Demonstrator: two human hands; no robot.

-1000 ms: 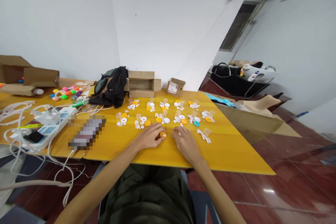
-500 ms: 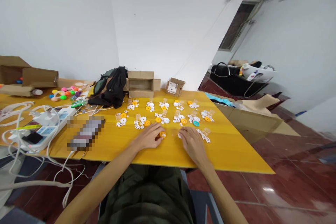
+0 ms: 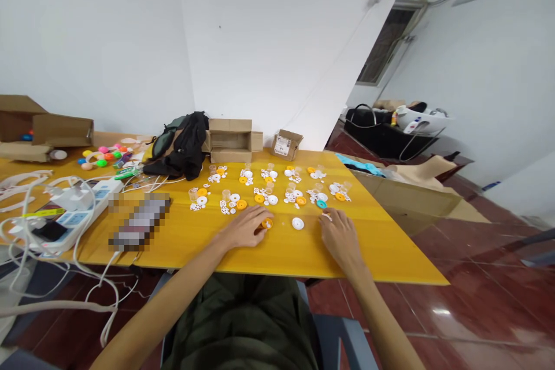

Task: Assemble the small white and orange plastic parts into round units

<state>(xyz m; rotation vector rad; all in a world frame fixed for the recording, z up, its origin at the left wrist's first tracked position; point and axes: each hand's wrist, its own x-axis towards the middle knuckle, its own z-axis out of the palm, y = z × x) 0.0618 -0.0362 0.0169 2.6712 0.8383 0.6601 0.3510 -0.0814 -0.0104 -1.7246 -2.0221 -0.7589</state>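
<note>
Yellow tabletop (image 3: 286, 254): L hand (image 3: 245, 227) pinched round orange pc (image 3: 267, 224), R hand (image 3: 341, 238) at white bits (image 3: 326, 216) (can't tell if gripping).

The near round piece (image 3: 266, 224) is orange, the disc (image 3: 298, 224) right of it white, the table (image 3: 295, 251) yellow, the floor (image 3: 416, 315) red.

Hands (image 3: 247, 226) at table (image 3: 290, 251), left holding orange piece (image 3: 267, 224), white disc (image 3: 298, 224) between

no text legible, white label (image 3: 282, 146) on small cardboard box (image 3: 296, 144), its print too small to read
</note>
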